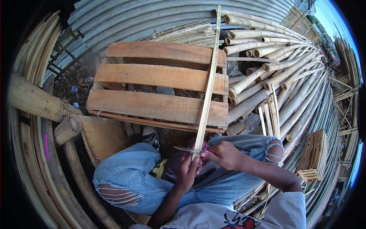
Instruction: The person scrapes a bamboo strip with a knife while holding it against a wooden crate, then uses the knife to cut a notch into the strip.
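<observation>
My left hand (187, 171) is closed round the near end of a long, pale bamboo strip (209, 91). The strip slants up and away from my lap, passing over the right part of a slatted wooden crate (152, 78). In my right hand (225, 155) is a knife (183, 149), its thin blade lying crosswise at the strip just above my left fingers. The blade's tip points left. Most of the handle is hidden by my right fingers, with a bit of pink showing there. Dark cloth (177, 168) lies between my legs beneath the hands.
Thick bamboo poles (244, 86) are stacked at the right, cut ends toward me. A smaller slatted crate (313, 154) rests on the poles farther right. Corrugated metal sheet (152, 17) stands behind. Bamboo poles and planks (42, 152) line the left, beside a wooden board (101, 135).
</observation>
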Demonstrator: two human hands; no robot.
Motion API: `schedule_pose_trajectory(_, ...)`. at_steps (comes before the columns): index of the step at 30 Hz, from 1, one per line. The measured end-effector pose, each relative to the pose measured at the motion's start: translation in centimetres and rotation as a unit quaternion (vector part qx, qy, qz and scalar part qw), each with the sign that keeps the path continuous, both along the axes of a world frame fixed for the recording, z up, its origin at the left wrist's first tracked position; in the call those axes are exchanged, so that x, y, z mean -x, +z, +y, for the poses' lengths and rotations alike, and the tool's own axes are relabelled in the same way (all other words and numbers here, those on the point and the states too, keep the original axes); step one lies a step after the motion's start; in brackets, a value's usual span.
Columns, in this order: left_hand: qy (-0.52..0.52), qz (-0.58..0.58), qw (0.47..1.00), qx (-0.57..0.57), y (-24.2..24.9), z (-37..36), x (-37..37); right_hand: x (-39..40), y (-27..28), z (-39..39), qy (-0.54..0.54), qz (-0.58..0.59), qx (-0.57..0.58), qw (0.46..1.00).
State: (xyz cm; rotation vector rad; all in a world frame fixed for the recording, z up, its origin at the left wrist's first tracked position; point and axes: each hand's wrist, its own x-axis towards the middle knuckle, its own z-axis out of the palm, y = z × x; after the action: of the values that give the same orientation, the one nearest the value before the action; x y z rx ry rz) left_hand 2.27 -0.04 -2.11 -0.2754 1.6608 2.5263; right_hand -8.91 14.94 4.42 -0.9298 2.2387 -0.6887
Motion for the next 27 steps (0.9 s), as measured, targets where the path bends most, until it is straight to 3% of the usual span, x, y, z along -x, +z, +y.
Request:
schedule_pose_trajectory(4,-0.007,-0.027,0.999,-0.019,-0.8,0.0,0.0,-0.2,-0.7,0.0,-0.003,0.068,-0.038,0.997)
schedule_pose_trajectory(6,0.006,-0.039,0.998,-0.042,-0.3,0.1,0.2,-0.5,-1.9,0.4,0.012,0.180,-0.024,0.983)
schedule_pose_trajectory(13,0.019,-0.038,0.999,-0.035,1.2,0.2,0.5,0.8,-1.6,0.3,-0.039,0.245,-0.053,0.967)
schedule_pose_trajectory(15,0.000,-0.025,0.999,-0.020,1.2,-0.1,0.0,2.4,-1.2,0.5,-0.147,0.244,-0.052,0.957)
schedule_pose_trajectory(17,-0.003,-0.020,1.000,-0.012,1.9,-0.3,-0.1,3.4,-0.1,0.8,-0.153,0.262,-0.063,0.951)
schedule_pose_trajectory(22,0.032,-0.013,0.998,-0.055,2.9,-0.1,0.7,2.2,2.2,-0.6,-0.118,0.169,-0.034,0.978)
schedule_pose_trajectory(24,0.012,-0.022,0.999,0.038,4.0,-0.4,1.1,1.5,2.2,-0.9,-0.054,0.129,-0.042,0.989)
schedule_pose_trajectory(27,0.010,-0.041,0.997,0.070,3.9,-0.6,1.8,0.8,2.3,-1.8,0.004,0.105,-0.025,0.994)
